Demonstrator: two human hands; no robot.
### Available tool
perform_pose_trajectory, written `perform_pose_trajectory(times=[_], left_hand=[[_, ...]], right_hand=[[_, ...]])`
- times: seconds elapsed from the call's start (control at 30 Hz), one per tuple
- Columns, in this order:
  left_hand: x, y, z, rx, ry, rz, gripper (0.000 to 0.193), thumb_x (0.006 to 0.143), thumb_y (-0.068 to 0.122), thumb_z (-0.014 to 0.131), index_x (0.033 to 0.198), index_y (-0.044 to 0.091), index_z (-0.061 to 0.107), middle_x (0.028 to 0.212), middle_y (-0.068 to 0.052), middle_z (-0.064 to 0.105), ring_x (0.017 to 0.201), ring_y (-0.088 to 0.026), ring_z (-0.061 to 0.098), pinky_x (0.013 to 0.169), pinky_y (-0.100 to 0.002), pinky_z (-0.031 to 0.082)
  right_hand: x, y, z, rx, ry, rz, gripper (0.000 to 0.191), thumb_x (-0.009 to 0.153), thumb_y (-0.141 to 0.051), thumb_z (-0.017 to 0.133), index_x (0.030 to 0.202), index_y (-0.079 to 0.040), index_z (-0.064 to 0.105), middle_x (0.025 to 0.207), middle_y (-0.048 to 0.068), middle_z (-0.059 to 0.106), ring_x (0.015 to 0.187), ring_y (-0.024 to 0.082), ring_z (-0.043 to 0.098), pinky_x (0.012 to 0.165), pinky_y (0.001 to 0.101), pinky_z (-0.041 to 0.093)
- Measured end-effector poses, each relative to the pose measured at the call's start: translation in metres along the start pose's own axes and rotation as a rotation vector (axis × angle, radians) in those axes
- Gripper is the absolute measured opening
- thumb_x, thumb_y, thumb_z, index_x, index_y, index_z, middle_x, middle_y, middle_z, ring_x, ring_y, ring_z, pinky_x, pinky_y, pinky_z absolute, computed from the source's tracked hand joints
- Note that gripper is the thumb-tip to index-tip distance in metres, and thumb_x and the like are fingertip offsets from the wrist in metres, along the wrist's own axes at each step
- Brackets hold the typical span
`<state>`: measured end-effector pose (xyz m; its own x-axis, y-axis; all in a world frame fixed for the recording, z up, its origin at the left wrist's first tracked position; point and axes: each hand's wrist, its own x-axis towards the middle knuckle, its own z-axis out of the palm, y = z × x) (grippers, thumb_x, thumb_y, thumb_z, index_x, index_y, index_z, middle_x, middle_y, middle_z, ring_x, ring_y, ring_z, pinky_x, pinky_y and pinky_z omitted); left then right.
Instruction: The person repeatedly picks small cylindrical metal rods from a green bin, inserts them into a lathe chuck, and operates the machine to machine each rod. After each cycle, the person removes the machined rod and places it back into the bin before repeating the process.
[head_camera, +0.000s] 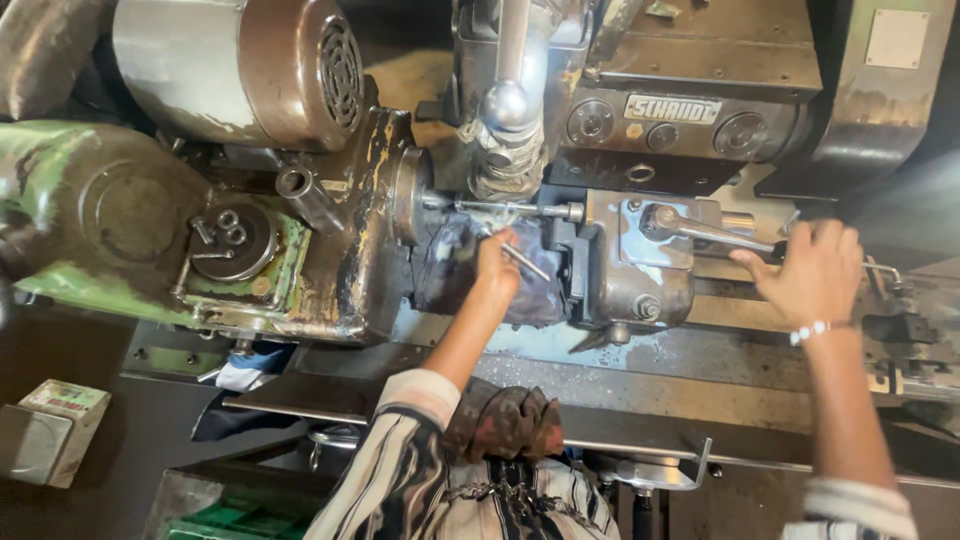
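Observation:
I look down on an old green and grey lathe-like machine (330, 270). My left hand (497, 262) is closed around a thin metal rod (527, 263) just below a slim workpiece shaft (510, 209) that runs between the headstock spindle (412, 195) and the tailstock (625, 260). My right hand (810, 270) lies open-fingered on the end of the tailstock's long metal lever (705, 232). A dark cloth (455, 265) lies under my left hand on the bed.
A large grey motor (240, 65) sits at the top left. A round tray with bolts (232, 240) rests on the headstock. A ball-ended handle (508, 100) stands above the spindle. A small box (45, 430) lies lower left; a green crate (250, 520) below.

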<state>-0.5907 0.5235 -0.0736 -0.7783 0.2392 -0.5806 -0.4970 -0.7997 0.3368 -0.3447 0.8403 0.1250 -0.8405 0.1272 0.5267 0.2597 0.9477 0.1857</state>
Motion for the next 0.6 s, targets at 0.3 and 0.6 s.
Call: perform_pose_trajectory(times=[0.3, 0.6], left_hand=[[0.027, 0.021, 0.045, -0.231, -0.018, 0.048, 0.012, 0.089, 0.008, 0.07, 0.099, 0.008, 0.064, 0.095, -0.005, 0.065, 0.087, -0.019, 0.061, 0.079, -0.032, 0.05], [0.028, 0.026, 0.033, -0.05, 0.074, -0.107, 0.011, 0.093, 0.017, 0.072, 0.088, 0.015, 0.062, 0.079, -0.001, 0.059, 0.069, -0.015, 0.056, 0.066, -0.032, 0.047]], right_hand=[[0.003, 0.047, 0.087, -0.044, -0.608, 0.257, 0.029, 0.086, -0.034, 0.066, 0.101, -0.015, 0.081, 0.093, 0.021, 0.077, 0.089, 0.041, 0.075, 0.079, 0.0499, 0.059], [0.017, 0.045, 0.087, -0.091, -0.562, 0.271, 0.033, 0.079, -0.036, 0.071, 0.099, -0.012, 0.082, 0.095, 0.022, 0.077, 0.089, 0.04, 0.075, 0.08, 0.0475, 0.059]])
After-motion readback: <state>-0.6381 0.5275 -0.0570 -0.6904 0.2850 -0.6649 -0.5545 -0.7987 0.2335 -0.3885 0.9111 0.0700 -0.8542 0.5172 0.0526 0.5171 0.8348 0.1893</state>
